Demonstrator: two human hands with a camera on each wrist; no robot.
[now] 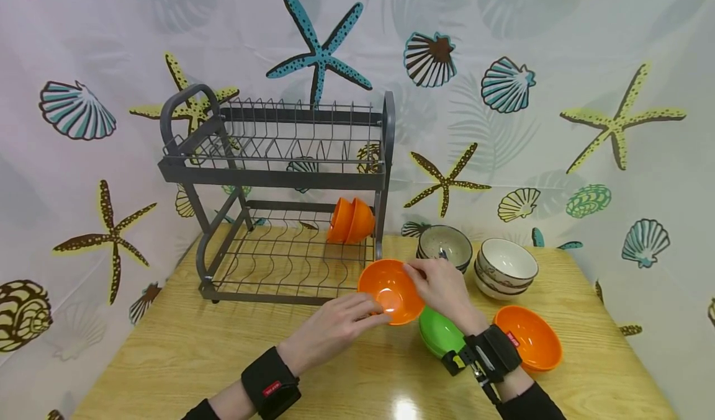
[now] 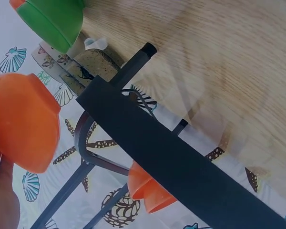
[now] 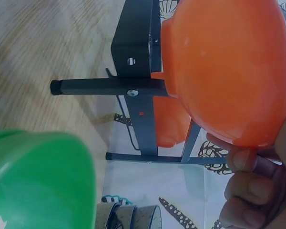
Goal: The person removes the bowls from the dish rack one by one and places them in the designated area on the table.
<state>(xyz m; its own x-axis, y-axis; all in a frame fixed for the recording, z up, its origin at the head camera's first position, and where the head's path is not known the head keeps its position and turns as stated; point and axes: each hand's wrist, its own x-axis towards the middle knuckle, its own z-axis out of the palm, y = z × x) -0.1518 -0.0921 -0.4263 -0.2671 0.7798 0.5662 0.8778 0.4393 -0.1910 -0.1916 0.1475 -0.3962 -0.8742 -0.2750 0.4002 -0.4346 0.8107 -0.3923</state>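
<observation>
Between both hands an orange bowl (image 1: 391,290) is held up in front of the dish rack's right front corner, its inside facing the head camera. My left hand (image 1: 341,324) grips its lower left rim. At the upper right rim, my right hand (image 1: 441,286) pinches it with thumb and fingers. The right wrist view shows the bowl's rounded underside (image 3: 233,67) and curled fingers (image 3: 250,186) at its edge. On the lower tier of the grey dish rack (image 1: 279,178), two orange bowls (image 1: 350,221) stand on edge at the right end.
Right of the rack are stacked speckled bowls (image 1: 445,246) and white patterned bowls (image 1: 507,265). Green bowls (image 1: 438,332) sit under my right forearm, with more orange bowls (image 1: 529,339) to their right. A patterned cloth (image 1: 357,29) hangs behind the wooden table (image 1: 167,358).
</observation>
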